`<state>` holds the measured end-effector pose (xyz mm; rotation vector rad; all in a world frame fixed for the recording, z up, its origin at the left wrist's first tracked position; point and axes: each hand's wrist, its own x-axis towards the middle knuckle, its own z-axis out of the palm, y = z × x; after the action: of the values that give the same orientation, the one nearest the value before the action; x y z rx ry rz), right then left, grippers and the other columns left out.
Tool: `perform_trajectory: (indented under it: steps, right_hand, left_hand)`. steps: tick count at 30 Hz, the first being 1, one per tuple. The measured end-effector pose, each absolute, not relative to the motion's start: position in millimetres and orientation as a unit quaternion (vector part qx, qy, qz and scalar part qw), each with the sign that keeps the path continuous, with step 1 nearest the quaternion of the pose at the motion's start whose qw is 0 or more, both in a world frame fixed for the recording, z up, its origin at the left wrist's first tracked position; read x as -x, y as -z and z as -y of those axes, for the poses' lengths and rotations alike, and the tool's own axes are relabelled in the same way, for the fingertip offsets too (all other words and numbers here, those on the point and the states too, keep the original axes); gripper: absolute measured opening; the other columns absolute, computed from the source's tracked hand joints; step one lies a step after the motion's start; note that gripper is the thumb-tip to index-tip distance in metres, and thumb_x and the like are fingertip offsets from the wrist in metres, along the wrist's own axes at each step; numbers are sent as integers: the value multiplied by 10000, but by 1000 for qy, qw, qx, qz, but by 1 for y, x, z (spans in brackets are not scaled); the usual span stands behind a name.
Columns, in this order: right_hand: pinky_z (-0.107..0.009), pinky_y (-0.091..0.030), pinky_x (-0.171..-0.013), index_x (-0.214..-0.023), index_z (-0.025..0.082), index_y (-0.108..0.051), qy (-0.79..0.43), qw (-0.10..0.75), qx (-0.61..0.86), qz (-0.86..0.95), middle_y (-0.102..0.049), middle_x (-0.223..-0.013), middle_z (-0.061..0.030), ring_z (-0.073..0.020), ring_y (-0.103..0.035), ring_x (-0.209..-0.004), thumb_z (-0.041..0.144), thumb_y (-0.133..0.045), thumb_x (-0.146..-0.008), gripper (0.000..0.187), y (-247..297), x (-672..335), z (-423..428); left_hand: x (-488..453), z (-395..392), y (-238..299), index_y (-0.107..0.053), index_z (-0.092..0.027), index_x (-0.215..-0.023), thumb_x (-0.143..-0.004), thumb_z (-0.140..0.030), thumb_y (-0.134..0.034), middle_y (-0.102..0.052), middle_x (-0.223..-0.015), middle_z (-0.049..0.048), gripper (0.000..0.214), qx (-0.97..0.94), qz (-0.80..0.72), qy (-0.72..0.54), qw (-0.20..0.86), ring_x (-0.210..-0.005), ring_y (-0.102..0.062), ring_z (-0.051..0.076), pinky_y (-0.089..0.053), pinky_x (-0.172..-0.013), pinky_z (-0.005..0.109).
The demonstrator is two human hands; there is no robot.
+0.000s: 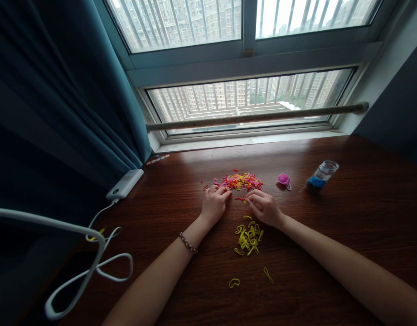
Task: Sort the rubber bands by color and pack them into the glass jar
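Note:
A loose pile of small rubber bands, mostly red, pink and yellow, lies on the table before the window. My left hand rests at the pile's near left edge, its bent fingers a little apart and touching bands. At the near right edge is my right hand, thumb and fingers pinched together; what is between the tips is too small to make out. A few red bands lie between the hands. Closer to me is a separate heap of yellow rubber bands, with two single yellow bands nearer still.
Right of the pile are a pink cup-shaped piece with a loop and a tilted clear jar with blue in its lower part. At left lie a white power bank and a white cable. A blue curtain hangs beside the window.

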<state>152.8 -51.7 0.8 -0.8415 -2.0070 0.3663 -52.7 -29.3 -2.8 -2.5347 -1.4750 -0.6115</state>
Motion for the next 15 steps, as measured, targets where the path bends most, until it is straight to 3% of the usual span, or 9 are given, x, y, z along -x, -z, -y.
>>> perform_trajectory:
  steps: [9,15]
  right_hand:
    - [-273,-454,-690,-738,173,-570,-138,452,340,813,-594,-796,-66,-152,-557,-744,153,-475,-818,126,0,-153,52]
    - [-270,-452,-690,-747,174,-571,-147,457,343,807,-602,-806,-66,-149,-566,-749,155,-472,-826,129,-1,-154,52]
  left_hand:
    - [50,32,3,-579,-211,-1110,-774,-62,-468,-643,-1042,59,383,851,469,226,62,-971,-498,241,-361,-810,402]
    - [54,24,9,-649,-185,-867,-785,-152,-530,-664,-860,48,148,791,480,376,-40,-860,-563,187,-439,-796,325]
